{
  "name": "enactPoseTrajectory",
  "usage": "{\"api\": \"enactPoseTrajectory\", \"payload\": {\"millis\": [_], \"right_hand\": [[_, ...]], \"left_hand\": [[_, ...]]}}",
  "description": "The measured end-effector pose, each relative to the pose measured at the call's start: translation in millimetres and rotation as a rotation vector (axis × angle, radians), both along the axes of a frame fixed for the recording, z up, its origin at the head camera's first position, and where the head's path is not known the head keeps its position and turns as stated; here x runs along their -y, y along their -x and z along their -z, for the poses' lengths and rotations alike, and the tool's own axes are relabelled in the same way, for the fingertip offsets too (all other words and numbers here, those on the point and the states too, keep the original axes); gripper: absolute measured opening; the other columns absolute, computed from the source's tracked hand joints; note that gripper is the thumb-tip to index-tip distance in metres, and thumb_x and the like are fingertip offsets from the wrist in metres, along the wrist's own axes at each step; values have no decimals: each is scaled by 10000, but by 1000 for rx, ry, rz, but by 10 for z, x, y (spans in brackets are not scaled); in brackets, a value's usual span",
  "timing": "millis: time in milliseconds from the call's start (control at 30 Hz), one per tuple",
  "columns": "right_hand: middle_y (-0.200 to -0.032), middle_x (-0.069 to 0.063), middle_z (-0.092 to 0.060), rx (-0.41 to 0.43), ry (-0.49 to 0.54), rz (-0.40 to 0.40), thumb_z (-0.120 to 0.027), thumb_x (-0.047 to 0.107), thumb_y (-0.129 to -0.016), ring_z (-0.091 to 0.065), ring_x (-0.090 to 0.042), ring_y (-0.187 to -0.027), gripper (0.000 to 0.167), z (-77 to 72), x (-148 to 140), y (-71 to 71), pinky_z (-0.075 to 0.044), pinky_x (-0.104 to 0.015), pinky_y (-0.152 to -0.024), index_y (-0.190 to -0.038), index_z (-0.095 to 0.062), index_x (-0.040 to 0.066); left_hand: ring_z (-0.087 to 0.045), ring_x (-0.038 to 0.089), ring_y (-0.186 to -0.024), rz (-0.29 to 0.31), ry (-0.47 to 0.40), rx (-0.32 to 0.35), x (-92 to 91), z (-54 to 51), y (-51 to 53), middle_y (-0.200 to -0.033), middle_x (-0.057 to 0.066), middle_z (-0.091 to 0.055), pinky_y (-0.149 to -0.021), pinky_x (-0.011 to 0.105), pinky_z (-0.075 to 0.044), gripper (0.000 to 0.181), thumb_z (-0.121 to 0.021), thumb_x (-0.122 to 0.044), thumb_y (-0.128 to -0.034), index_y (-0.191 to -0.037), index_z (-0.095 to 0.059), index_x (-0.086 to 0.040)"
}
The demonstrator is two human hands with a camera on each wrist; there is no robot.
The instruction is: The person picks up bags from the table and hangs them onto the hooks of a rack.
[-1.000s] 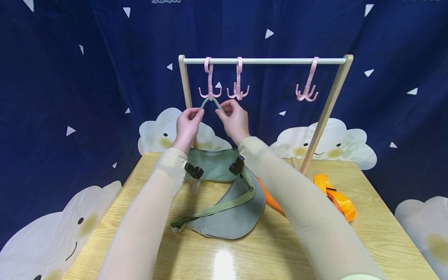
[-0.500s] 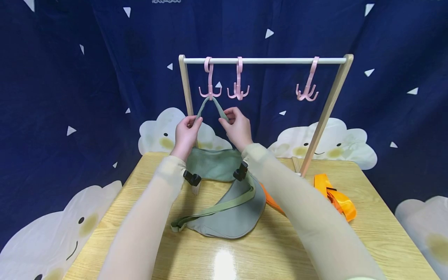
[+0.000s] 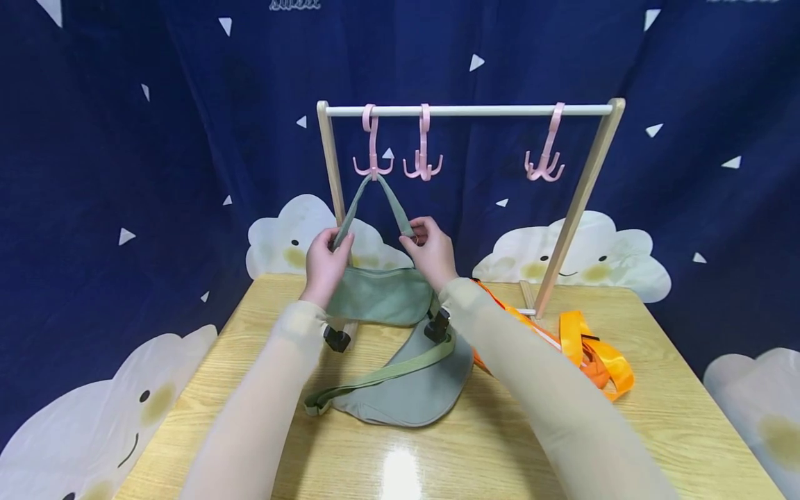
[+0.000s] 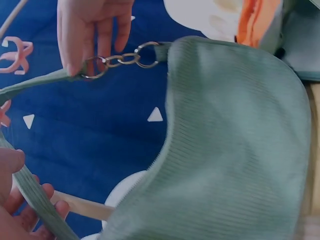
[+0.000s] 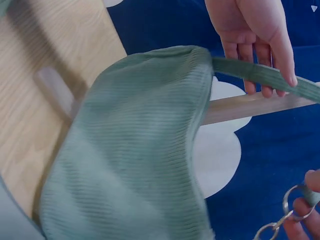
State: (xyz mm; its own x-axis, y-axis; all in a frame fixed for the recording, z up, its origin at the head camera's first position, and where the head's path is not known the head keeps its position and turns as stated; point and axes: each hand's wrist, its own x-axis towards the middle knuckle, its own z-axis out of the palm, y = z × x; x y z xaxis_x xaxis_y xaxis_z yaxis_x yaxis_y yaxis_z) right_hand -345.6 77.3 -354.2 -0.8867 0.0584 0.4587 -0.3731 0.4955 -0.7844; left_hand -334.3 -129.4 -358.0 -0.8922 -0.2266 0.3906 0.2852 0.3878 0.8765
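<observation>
A green corduroy shoulder bag (image 3: pixel 382 296) hangs from its strap (image 3: pixel 394 203), which loops over a prong of the leftmost pink hook (image 3: pixel 373 156). My left hand (image 3: pixel 326 266) pinches the left side of the strap between thumb and fingers. On the other side, my right hand (image 3: pixel 432 255) pinches the strap end beside metal rings (image 4: pixel 121 59), which join it to the bag in the left wrist view. In the right wrist view the ribbed bag body (image 5: pixel 135 145) hangs below both hands.
Two more pink hooks (image 3: pixel 422 156) hang from the white rail (image 3: pixel 487 110) of a wooden-legged rack. A grey bag (image 3: pixel 415 399) with a green strap lies on the wooden table (image 3: pixel 219 417). An orange bag with straps (image 3: pixel 609 361) lies to the right, partly behind my right arm.
Both hands have slid down the strap and apart, away from the hook. More of the strap shows below the prong, and its two sides now spread wider. The bag hangs about where it was.
</observation>
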Motion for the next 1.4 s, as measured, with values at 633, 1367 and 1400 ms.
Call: {"api": "enactPoseTrajectory", "payload": {"millis": [633,1367,1400], "right_hand": [[-1173,-135,-722,18,-19,-9,-747,129,-946,-695,-295,-1071,337,391,-200,-25,-543,-399,-983,-1263,-658,55],[-1398,-165,-575,-55,-201,-52,-759,157,-940,-623,-318,-1239,535,602,-349,-124,-472,-441,-1107,-1429,-568,53],[-1400,-165,-571,-64,-213,-55,-759,160,-940,-620,-317,-1242,540,623,-374,-136,-470,-443,-1109,-1432,-565,54]], "left_hand": [[-594,372,-1144,-41,73,17,153,397,-96,-1225,219,-632,-1045,504,-462,303,-641,-198,-1020,-1239,-639,10],[-452,390,-1413,-39,186,47,248,561,-257,-1489,233,-481,-1221,479,-323,534,-621,-227,-1030,-1493,-460,-15],[-450,392,-1415,-37,186,47,255,567,-265,-1494,234,-475,-1225,479,-318,535,-622,-228,-1029,-1494,-460,-17]]}}
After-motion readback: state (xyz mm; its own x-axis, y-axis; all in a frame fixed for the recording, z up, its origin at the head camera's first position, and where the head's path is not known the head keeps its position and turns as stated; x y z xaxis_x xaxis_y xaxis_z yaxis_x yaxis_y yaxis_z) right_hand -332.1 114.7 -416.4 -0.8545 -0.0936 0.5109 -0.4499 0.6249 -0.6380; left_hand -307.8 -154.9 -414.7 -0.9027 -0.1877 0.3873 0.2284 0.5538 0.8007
